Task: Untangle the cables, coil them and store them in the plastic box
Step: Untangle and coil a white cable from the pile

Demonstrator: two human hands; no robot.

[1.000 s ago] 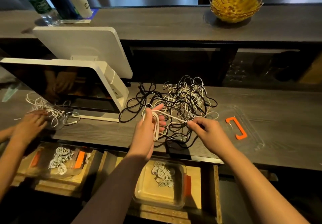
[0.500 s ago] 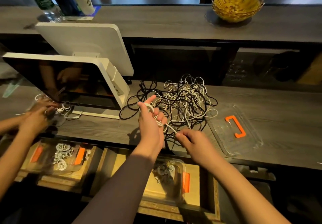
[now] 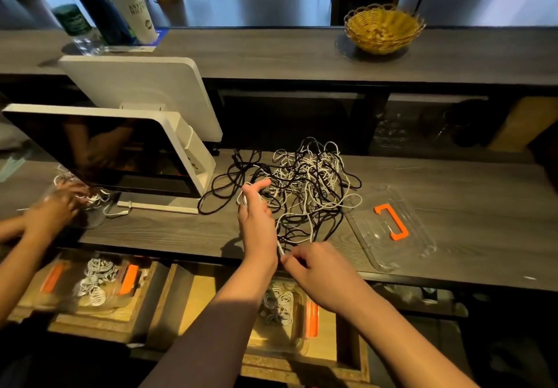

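Observation:
A tangled heap of black and white cables lies on the dark wooden counter. My left hand holds a white cable wound in loops round its fingers, just left of the heap. My right hand pinches the free end of that white cable at the counter's front edge. Below the counter, a clear plastic box with an orange clip holds several coiled white cables. Its clear lid with an orange handle lies on the counter to the right of the heap.
A white point-of-sale screen stands left of the heap. Another person's hands handle white cables at the far left, above a second box of coils. A yellow wicker basket and bottles stand on the upper shelf.
My right hand has drawn back from the heap to the counter's front edge, pulling the white cable's end along. My left hand has turned with the loops on its fingers.

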